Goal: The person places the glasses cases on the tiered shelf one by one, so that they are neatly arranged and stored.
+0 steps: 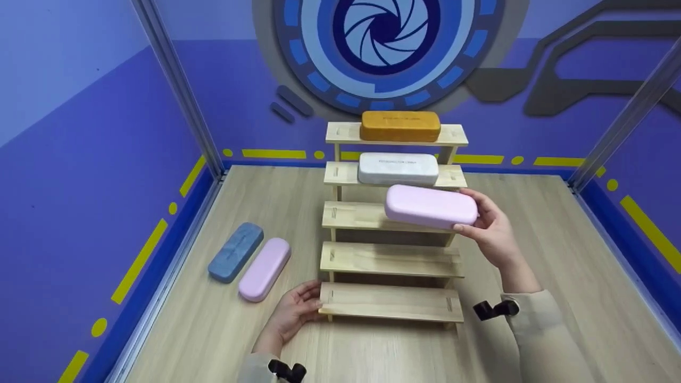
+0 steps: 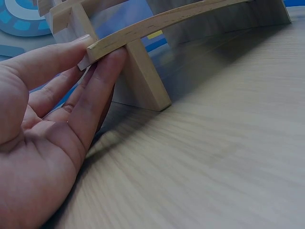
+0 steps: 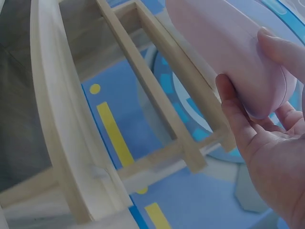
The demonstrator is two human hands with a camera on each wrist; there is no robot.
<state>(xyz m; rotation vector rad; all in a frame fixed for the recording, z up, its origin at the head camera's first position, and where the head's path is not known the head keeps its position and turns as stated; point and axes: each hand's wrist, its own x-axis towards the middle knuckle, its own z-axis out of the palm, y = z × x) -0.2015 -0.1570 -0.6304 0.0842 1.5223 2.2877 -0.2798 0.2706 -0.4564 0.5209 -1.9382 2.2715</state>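
Observation:
A wooden stepped display rack (image 1: pixel 391 303) with several tiers stands in the middle. My right hand (image 1: pixel 492 231) holds a pink glasses case (image 1: pixel 431 206) by its right end, in front of the middle tier and just below the white case. In the right wrist view the thumb and fingers grip the pink case (image 3: pixel 224 52) from both sides. At the rack's lowest tier, my left hand (image 1: pixel 294 310) pinches the left end of the board (image 2: pixel 143 31), thumb on top and fingers underneath. A white glasses case (image 1: pixel 398 169) lies on the second tier from the top, an orange one (image 1: pixel 400 127) on the top tier.
On the table left of the rack lie a blue-grey glasses case (image 1: pixel 235 252) and a second pink case (image 1: pixel 265 269), side by side and slanted. Purple-blue panels (image 1: pixel 159 186) with metal corner posts wall in the table at the back and both sides.

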